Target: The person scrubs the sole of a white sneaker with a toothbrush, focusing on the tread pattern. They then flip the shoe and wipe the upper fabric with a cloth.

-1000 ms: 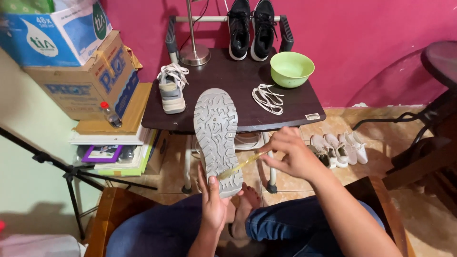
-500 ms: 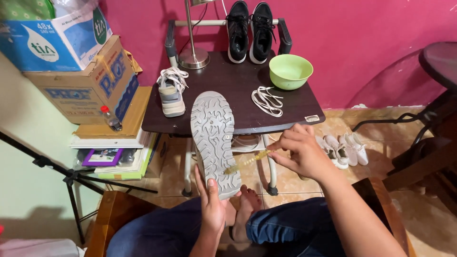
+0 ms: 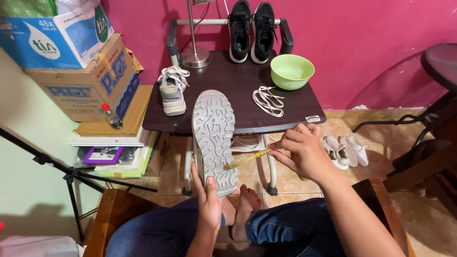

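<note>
The left hand gripped the upturned shoe by its heel. The right hand, beside the shoe, pinched a yellow toothbrush against the sole.

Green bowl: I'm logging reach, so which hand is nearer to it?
Right. The right hand holds a yellow brush just below the table edge, under the green bowl. The left hand grips the shoe lower and further left.

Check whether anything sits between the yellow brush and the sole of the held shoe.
Nothing visible does. The right hand holds the yellow brush with its tip against the sole of the shoe, which the left hand grips from below.
</note>
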